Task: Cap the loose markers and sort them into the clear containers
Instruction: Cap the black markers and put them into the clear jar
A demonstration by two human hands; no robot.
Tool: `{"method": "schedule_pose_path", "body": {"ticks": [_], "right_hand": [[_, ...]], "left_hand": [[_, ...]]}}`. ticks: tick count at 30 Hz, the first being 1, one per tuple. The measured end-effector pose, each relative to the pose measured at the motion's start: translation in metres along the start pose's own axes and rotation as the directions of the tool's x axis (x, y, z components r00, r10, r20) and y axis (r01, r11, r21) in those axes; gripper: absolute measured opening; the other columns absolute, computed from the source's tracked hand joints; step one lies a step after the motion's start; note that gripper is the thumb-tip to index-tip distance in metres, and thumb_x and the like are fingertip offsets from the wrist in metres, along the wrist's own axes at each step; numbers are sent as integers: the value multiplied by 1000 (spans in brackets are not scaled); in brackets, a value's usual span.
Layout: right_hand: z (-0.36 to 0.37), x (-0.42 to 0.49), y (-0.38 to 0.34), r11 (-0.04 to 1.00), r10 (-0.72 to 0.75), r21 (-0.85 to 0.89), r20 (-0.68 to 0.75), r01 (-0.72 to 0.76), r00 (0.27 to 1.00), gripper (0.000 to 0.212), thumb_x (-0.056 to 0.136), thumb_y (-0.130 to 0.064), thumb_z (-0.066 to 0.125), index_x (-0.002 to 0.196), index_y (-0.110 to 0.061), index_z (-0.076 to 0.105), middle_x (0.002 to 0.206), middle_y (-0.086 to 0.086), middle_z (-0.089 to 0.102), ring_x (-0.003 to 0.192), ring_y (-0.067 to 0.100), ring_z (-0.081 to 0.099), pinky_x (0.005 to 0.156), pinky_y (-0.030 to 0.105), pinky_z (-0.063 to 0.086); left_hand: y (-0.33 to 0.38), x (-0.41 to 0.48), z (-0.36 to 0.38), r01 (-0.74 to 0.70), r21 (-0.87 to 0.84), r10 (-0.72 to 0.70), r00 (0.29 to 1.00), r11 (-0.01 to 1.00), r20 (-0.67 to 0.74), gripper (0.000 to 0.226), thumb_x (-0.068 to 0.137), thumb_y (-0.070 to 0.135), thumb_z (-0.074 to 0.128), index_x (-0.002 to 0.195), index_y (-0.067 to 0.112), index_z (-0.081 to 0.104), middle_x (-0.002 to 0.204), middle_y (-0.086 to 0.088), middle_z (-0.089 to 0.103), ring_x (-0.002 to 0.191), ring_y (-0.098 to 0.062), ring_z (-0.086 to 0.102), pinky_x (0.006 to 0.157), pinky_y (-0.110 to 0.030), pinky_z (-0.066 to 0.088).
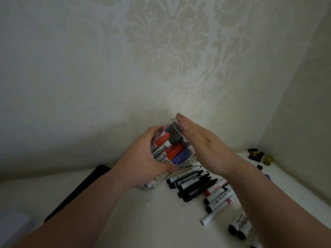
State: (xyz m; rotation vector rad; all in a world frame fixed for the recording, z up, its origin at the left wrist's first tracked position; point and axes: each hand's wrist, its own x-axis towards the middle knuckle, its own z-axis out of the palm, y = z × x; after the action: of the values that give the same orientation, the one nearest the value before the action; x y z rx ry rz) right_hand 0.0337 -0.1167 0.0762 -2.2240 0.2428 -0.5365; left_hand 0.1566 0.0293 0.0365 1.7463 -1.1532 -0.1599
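Over the white tabletop point(143, 221), our left hand point(143, 154) grasps the clear container point(159, 151) stuffed with markers point(174, 151), fingers curled round it; our right hand point(202, 144) lies flat against it, fingers straight.

we held the clear container point(179, 131) off the table point(143, 221), in front of the wall point(161, 68), our left hand point(143, 158) round its left side and our right hand point(202, 142) flat against its right. packed markers point(170, 149) sat inside it. loose markers point(197, 185) lay on the table below, to the right. caps point(258, 155) sat in the far right corner, and a flat panel point(80, 190) lay at the left.
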Motion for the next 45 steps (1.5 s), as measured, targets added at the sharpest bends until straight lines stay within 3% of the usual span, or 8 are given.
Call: {"method": "schedule_pose_path", "body": {"ticks": [11,15,19,23,26,33,39,45], "right_hand": [[-3,3,-6,999,-45,-35,-186,40,981,36,99,-39,56,133,-30,62,135,-14,59,127,-2,49,114,33,39],[-3,4,-24,975,-145,-165,35,149,989,32,90,-14,70,122,-14,70,103,-24,59,95,-27,48,84,-5,32],[-10,22,-36,859,-65,-502,93,103,994,45,86,-45,69,129,-35,64,136,-7,54,127,3,35,111,23,33],[-9,21,-44,948,-51,-286,301,141,952,58,88,-37,72,142,-36,51,137,-23,47,113,-17,40,100,5,34],[-5,17,-26,931,-55,-361,25,60,998,77,86,-46,70,151,-42,30,152,-18,37,137,1,31,114,29,28],[-42,-24,11,945,87,-300,-156,-131,984,14,91,-39,67,104,-34,70,96,-21,67,86,-9,62,74,15,46],[-77,-69,56,877,267,-389,-88,-280,960,10,90,-29,71,82,-35,73,75,-19,70,71,-4,64,67,18,52],[-117,-107,96,814,335,-449,-157,-369,929,14,92,-32,67,81,-39,72,71,-19,67,66,0,62,59,18,49]], "left_hand": [[-9,-1,5,-37,-60,32,997,998,-77,84,63,33,94,117,63,38,115,33,59,105,7,64,81,-12,52],[-12,0,7,-22,-101,15,997,995,-71,84,69,24,91,124,60,39,119,27,62,106,4,66,87,-19,56],[-23,-3,9,28,-176,-46,994,984,-99,93,68,28,91,140,47,36,129,21,59,114,0,63,95,-32,56],[-27,-8,13,30,-280,-76,985,960,-154,93,66,15,92,134,51,39,130,24,59,122,-1,59,94,-26,55],[-29,-6,11,86,-223,-128,975,971,-182,97,57,24,97,127,54,36,128,28,58,117,4,59,93,-22,52],[-6,-14,-5,208,160,-137,919,965,-370,147,43,55,96,156,38,4,157,6,26,145,-18,28,119,-51,30],[31,-16,18,-460,453,632,676,763,-379,37,85,10,73,118,-4,60,115,-14,61,107,-29,58,94,-46,48],[30,15,87,-92,324,54,991,941,124,11,90,16,68,91,27,72,85,14,67,77,0,62,71,-17,49]]}}
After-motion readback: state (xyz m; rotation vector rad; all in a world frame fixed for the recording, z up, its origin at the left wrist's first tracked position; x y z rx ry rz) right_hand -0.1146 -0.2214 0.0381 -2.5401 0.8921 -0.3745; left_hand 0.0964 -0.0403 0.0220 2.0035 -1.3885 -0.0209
